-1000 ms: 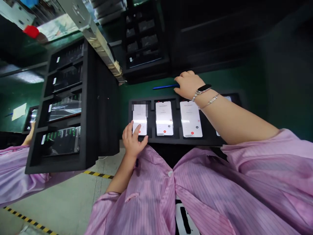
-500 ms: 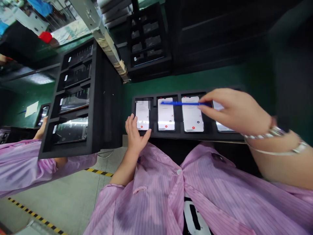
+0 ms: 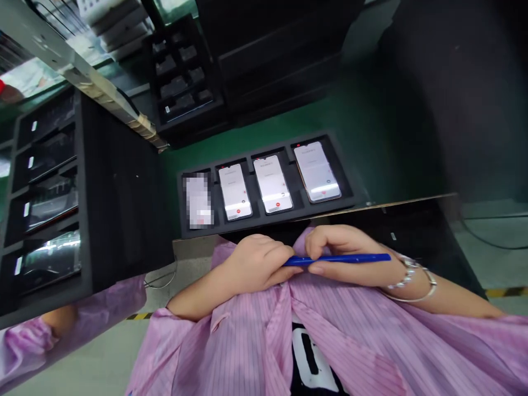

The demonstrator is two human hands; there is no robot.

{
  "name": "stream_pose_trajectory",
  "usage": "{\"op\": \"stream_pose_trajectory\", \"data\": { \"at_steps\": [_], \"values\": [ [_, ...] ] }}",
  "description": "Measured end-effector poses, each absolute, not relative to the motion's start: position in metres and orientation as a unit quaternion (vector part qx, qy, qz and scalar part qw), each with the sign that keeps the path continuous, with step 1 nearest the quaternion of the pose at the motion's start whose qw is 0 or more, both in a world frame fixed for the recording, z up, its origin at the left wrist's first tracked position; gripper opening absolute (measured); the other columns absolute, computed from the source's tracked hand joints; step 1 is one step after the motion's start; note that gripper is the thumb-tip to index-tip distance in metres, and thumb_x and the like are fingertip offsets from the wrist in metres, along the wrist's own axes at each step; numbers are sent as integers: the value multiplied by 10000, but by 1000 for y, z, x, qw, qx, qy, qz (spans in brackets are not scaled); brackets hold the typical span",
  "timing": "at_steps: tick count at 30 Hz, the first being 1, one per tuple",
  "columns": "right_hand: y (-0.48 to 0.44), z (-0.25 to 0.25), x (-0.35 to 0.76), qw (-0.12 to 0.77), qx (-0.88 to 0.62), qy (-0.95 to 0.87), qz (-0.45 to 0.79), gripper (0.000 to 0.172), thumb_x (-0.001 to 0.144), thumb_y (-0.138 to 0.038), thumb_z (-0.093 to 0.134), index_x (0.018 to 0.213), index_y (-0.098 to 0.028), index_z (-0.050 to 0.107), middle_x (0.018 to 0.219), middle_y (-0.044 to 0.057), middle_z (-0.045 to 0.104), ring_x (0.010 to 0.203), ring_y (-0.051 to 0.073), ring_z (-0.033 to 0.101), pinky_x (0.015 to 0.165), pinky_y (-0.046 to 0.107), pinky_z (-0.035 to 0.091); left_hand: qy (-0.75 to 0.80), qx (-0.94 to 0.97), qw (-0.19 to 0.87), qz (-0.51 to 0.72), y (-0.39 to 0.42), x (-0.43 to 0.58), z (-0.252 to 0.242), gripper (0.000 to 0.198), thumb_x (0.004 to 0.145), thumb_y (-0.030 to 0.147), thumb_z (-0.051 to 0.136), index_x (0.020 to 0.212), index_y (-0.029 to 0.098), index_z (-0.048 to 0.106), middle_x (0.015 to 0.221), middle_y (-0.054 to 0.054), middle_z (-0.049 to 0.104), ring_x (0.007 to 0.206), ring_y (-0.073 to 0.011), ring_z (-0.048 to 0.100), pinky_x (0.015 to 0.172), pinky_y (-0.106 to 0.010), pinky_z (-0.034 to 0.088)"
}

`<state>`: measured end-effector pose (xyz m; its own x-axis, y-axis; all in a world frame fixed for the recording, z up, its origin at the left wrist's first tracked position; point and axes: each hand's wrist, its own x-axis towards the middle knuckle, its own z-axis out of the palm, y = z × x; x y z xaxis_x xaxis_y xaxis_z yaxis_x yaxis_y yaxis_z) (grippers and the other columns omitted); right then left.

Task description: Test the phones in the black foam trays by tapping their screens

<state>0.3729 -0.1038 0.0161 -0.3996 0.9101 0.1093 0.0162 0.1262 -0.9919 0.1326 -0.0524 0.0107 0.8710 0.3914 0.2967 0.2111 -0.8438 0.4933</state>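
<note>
A blue pen lies level in front of my body, below the tray's near edge. My right hand pinches it between thumb and fingers, its back end resting toward the wrist. My left hand is closed around the pen's other end, hiding that tip. Just beyond my hands, a black foam tray holds several phones in separate slots. Lit white screens show on the rightmost phone, the phone beside it and another phone; the leftmost phone is blurred out.
To the left rises a stack of black foam trays with dark phones in its top one. Another black tray stands at the back beside a taped metal post. A co-worker's pink sleeve shows below the left stack. The tabletop is green.
My right hand has drawn the pen back from above the phones toward my body. My left hand has left the tray's left end and closed on the pen. The view has shifted right.
</note>
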Motion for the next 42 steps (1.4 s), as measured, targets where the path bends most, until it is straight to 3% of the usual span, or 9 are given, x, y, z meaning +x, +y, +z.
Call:
{"op": "stream_pose_trajectory", "data": {
  "at_steps": [3,8,11,14,18,26,33,38,42],
  "values": [
    [-104,9,376,410,-351,-630,559,259,942,-283,710,746,-199,563,700,5,652,612,113,619,546,236,508,147,952,206,173,-52,138,5,534,1124,508,324,816,191,624,689,-10,676,605,-153,651,603,-307,481],
    [-83,-5,428,565,-456,-477,495,329,889,-317,792,740,-226,513,508,-46,528,505,144,599,526,280,532,229,933,203,190,-44,125,1,502,1132,474,309,897,179,639,751,-19,730,665,-161,710,634,-292,518],
    [-65,-26,458,479,-648,-404,432,451,699,-357,933,749,-220,507,555,-14,597,502,137,590,485,243,450,264,927,197,180,-38,119,-9,508,1127,493,304,928,184,654,817,-42,761,720,-183,733,671,-307,546],
    [-54,-44,467,434,-711,-381,401,437,694,-331,904,670,-211,485,563,2,591,557,139,622,511,235,431,271,928,200,161,-35,119,-22,517,1125,503,295,951,186,664,845,-47,769,738,-197,735,682,-323,551],
    [-50,-52,461,421,-730,-369,392,402,743,-267,831,627,-218,449,516,-21,528,584,163,662,540,249,441,296,919,210,154,-35,121,-34,511,1120,510,308,980,187,679,877,-64,767,766,-207,736,689,-328,548],
    [-46,-55,462,390,-762,-381,349,287,714,-111,751,605,-207,503,525,2,587,556,164,646,520,269,401,314,902,261,139,-35,122,-41,499,1108,526,342,1023,193,704,882,-70,763,812,-215,746,724,-333,564],
    [-55,-35,432,483,-697,-408,338,309,750,-251,725,666,-238,428,546,-26,552,600,193,691,564,291,487,329,889,253,192,-37,112,-39,473,1111,508,364,1018,185,698,878,-68,768,798,-205,748,714,-323,568],
    [-51,-48,386,432,-666,-463,395,283,761,-345,752,664,-236,510,611,4,648,605,192,676,580,313,485,344,881,255,201,-39,103,-36,471,1111,509,359,1033,189,696,872,-60,766,798,-194,746,727,-317,574],
    [-47,-63,374,381,-680,-503,373,282,785,-355,719,649,-250,496,608,-8,624,612,185,614,590,331,441,371,871,245,210,-44,88,-41,472,1109,515,361,1057,187,696,914,-69,772,840,-200,749,762,-320,581]
  ]
}}
